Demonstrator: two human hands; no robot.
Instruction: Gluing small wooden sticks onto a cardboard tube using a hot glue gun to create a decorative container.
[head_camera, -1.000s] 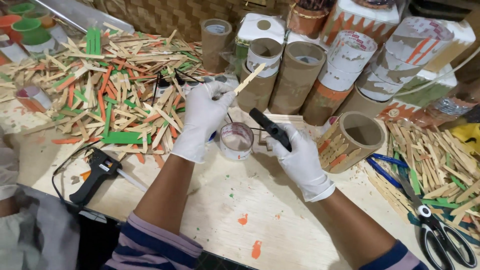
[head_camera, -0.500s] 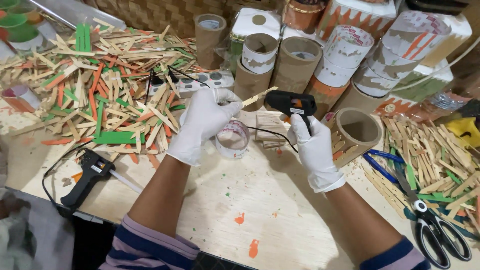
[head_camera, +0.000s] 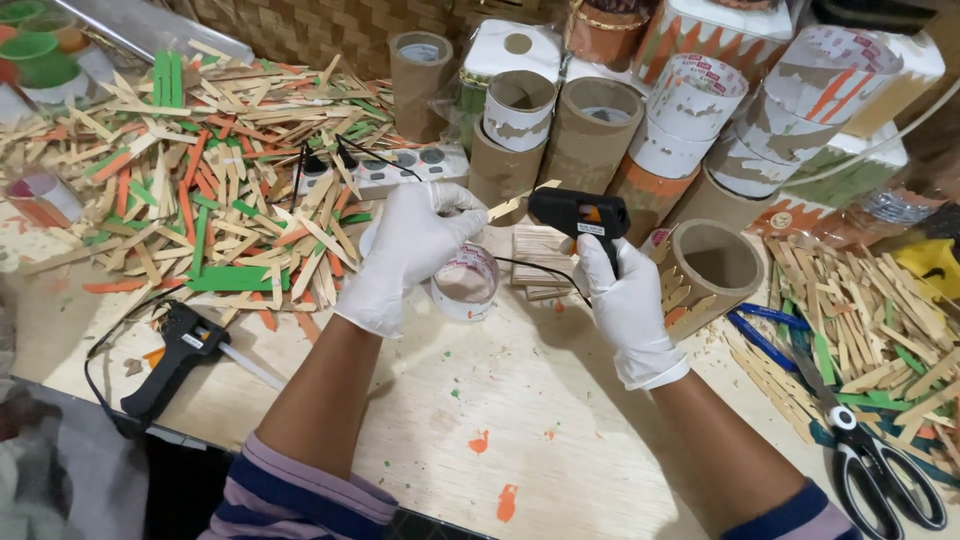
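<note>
While left hand (head_camera: 405, 255) pinches wooden stick (head_camera: 520, 201), right hand (head_camera: 625, 300) grips black glue gun (head_camera: 578, 213), nozzle touching stick.

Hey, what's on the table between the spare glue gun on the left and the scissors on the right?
In the head view, mostly bare plywood with orange paint spots, crossed by both forearms.

A pale plywood worktable (head_camera: 450, 420), flecked with orange and green paint, fills the scene under bright, even light. A woven wicker panel (head_camera: 330, 25) runs along the table's far edge. A heap of plain, orange and green wooden sticks (head_camera: 190, 170) covers the far left of the surface, while cardboard tubes (head_camera: 600, 125) crowd the back. At the left, the table edge drops to a dark floor (head_camera: 60, 470).
</note>
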